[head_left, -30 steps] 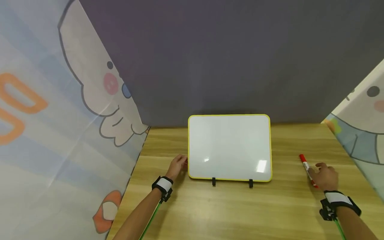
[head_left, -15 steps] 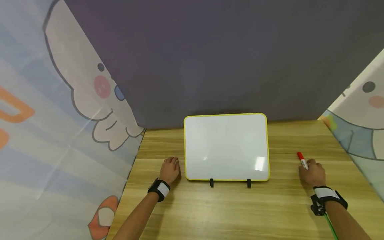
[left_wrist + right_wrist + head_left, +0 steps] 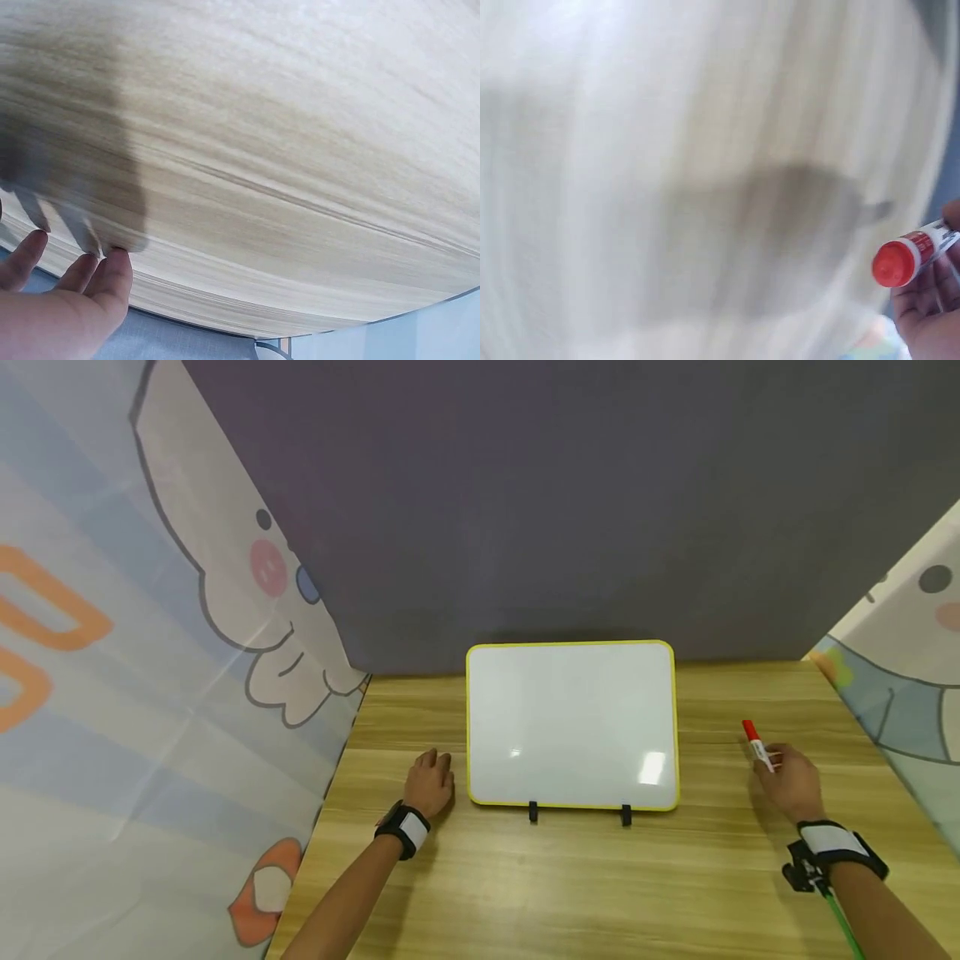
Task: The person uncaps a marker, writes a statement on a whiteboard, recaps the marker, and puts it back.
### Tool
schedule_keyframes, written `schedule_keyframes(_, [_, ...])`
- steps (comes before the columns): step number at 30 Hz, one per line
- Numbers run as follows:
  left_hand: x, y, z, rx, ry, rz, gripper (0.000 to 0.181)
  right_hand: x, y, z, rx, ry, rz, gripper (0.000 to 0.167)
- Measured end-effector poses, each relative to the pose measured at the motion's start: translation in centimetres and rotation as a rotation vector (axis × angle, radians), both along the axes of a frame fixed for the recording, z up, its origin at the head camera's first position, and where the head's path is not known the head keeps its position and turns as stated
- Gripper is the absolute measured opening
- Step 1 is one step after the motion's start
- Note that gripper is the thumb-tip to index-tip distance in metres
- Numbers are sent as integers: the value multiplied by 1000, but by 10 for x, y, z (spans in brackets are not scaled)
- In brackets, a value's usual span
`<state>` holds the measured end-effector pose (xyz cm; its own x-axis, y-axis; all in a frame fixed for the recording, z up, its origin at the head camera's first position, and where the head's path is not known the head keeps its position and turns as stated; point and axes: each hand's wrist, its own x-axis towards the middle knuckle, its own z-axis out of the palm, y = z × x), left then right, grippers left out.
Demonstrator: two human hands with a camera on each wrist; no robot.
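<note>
My right hand grips a red-and-white marker, its red cap pointing away from me. In the right wrist view the marker's round red end faces the camera, and it appears raised off the table, with a shadow below. Part of the barrel is hidden by my fingers. To the left, my left hand rests on the table with loosely bent fingers, holding nothing. Its fingertips touch or nearly touch the wood in the left wrist view. Between the hands a blank whiteboard with a yellow frame stands propped up.
Two small black feet support the whiteboard's lower edge on the wood-grain table. Behind it rises a dark grey panel. Cartoon-printed sheets border the table on the left and right.
My right hand has closed round the marker and lifted it, shifting it slightly forward. My left hand has drawn back from the whiteboard's left edge and settled on the table.
</note>
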<state>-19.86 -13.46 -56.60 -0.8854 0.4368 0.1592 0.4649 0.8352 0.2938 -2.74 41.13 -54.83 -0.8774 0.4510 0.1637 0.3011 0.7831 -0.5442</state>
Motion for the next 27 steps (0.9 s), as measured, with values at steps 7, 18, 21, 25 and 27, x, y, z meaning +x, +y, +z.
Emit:
schedule_keyframes(7, [-2,-5,2,10,-70,27,27,-23,-12,49,-41,186,125,35])
schedule_keyframes(18, [-13,-6,19,130,66,250,24,-81,-92,107,92,282,561,31])
schedule_keyframes(21, [-17,1,34,245,128,265,25,-97,-119,114,140,332,699,32])
schedule_keyframes(25, [-13,21,56,394,200,182,25,-112,-155,118,141,314,827,29])
schedule_keyframes(27, [-8,33,65,442,244,101,26,-116,-171,119,126,269,866,27])
